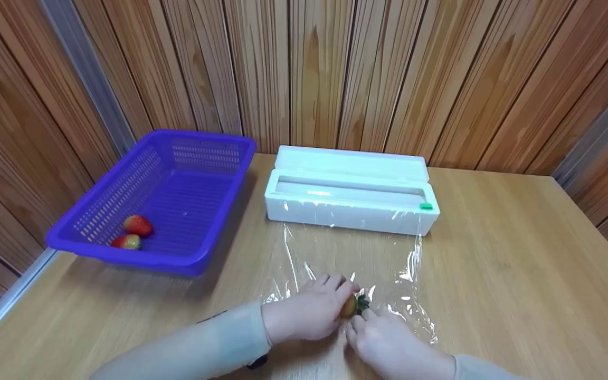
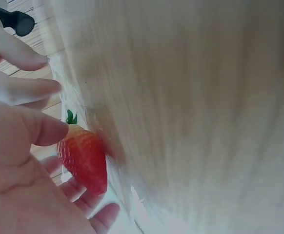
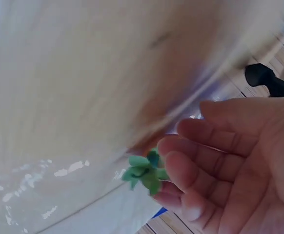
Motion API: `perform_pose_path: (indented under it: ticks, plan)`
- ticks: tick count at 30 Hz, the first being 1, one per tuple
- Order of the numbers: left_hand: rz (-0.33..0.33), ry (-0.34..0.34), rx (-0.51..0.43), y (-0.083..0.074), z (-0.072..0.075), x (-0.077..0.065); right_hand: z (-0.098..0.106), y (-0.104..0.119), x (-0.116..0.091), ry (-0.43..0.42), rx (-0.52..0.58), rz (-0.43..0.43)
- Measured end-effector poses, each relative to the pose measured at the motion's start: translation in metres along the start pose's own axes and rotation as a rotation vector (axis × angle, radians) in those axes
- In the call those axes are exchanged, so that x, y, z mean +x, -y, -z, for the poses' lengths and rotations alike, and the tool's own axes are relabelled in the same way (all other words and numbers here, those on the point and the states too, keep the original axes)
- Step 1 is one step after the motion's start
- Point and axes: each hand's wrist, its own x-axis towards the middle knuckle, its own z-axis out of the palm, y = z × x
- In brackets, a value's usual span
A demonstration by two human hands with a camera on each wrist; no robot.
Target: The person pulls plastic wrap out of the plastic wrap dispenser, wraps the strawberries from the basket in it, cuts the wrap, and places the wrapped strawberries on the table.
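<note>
On clear plastic wrap (image 1: pixel 412 264) spread over the table lies a strawberry (image 1: pixel 349 307), its green leaves (image 3: pixel 144 173) pointing right. My left hand (image 1: pixel 312 309) holds it from the left; in the left wrist view the thumb (image 2: pixel 49 129) lies against the red strawberry (image 2: pixel 86 158) and the fingers curve round its other side. Close by the leafy end is my right hand (image 1: pixel 386 340). In the right wrist view its fingers (image 3: pixel 181 170) are loosely bent beside the leaves, gripping nothing visible; whether they touch the leaves is hard to tell.
A white wrap dispenser box (image 1: pixel 351 214) with its lid raised stands behind the hands, a green slider (image 1: pixel 426 206) at its right end. To the left is a purple basket (image 1: pixel 233 206) holding two strawberries (image 1: pixel 138 225). Wood-panelled walls border the table (image 1: pixel 515 264).
</note>
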Motion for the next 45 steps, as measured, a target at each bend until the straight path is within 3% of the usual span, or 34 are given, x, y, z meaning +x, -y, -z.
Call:
perform_pose_path:
  ticks: [4, 8, 14, 21, 28, 34, 39, 45]
  plan:
    - [-0.068, -0.094, -0.015, 0.003, 0.002, 0.001, -0.009, 0.003, -0.001, -0.001, -0.029, 0.002]
    - [-0.075, -0.095, -0.012, 0.003, 0.004, 0.003, -0.016, 0.005, 0.002, -0.039, -0.075, -0.002]
    - [-0.101, -0.106, 0.077, 0.001, 0.008, 0.006, -0.016, 0.003, 0.004, -0.031, -0.095, -0.034]
    - [-0.07, -0.065, 0.034, 0.001, 0.016, 0.012, -0.016, 0.004, 0.003, -0.053, -0.178, -0.104]
    - [-0.124, -0.115, 0.04, 0.003, 0.018, 0.013, -0.02, 0.002, 0.006, -0.039, -0.174, -0.089]
    - [-0.079, -0.082, 0.079, 0.001, 0.018, 0.013, -0.018, -0.009, 0.011, -0.098, -0.083, -0.153]
    - [0.015, -0.023, 0.012, 0.0, 0.019, 0.013, -0.021, -0.021, 0.014, -0.144, 0.117, -0.223]
    - [0.041, 0.023, -0.016, 0.0, 0.016, 0.012, -0.023, -0.032, 0.016, -0.031, 0.398, -0.348]
